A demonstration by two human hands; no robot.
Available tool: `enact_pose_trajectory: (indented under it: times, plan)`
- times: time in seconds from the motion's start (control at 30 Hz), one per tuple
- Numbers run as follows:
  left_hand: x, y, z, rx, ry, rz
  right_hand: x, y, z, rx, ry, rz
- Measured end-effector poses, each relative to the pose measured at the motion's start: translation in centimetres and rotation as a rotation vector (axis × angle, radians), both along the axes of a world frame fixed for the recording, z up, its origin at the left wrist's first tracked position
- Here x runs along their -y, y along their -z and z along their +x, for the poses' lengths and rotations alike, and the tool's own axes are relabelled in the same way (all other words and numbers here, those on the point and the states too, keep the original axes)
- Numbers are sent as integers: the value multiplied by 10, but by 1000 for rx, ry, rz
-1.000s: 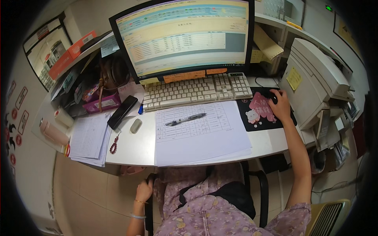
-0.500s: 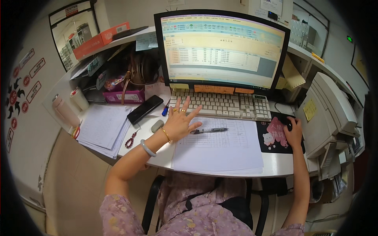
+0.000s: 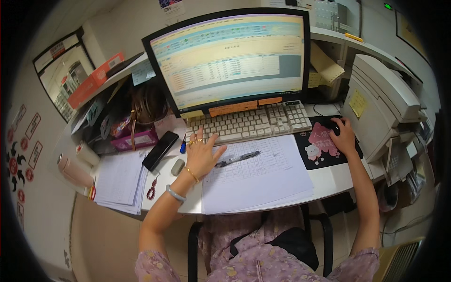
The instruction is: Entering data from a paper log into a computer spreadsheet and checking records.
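Fingers of the left hand splay wide, holding nothing, at the lower-left keys of the cream keyboard; key contact can't be told. Right hand curls over the dark mouse on the black mouse pad, right of the keyboard. Progress: monitor shows a table with several rows of entries; probably partway, but text is too blurred to say what's left. Printed sheets lie in front of the keyboard, pen on top, unheld. White desk also bears phone, small grey case, bead loop, paper stack at left. Bulky pale machine at right; tiled floor below.
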State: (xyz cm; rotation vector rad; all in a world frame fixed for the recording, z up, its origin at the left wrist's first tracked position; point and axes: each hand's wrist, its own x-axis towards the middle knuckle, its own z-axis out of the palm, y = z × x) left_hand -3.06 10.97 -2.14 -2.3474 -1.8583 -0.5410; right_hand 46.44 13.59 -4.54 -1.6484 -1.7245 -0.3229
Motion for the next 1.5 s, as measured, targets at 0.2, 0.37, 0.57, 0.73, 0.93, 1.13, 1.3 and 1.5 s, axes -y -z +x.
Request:
enact_pose_trajectory:
  times: [0.2, 0.37, 0.57, 0.73, 0.93, 1.13, 1.3, 1.5]
  plan:
    - [1, 6, -17, -8, -37, 68, 6, 0, 1, -22, 37, -24]
    - [-9, 13, -42, 143, 46, 43, 6, -3, -5, -18, 34, -44]
    - [-11, 11, -47, 167, 37, 53, 4, -2, -4, -48, 19, -62]
    - [-11, 15, -43, 136, 2, 10, 4, -4, -2, -33, 18, -56]
    - [-10, 19, -42, 145, -6, -5, 6, -2, 1, -39, 65, -77]
    - [-14, 19, -51, 120, 1, 16, 4, -1, -2, -23, 76, -59]
    - [-13, 18, -49, 140, 3, 0, 2, 1, 2, -14, 47, -62]
    - [-13, 16, -48, 134, -23, 4, -5, 5, 5, 9, 22, -6]
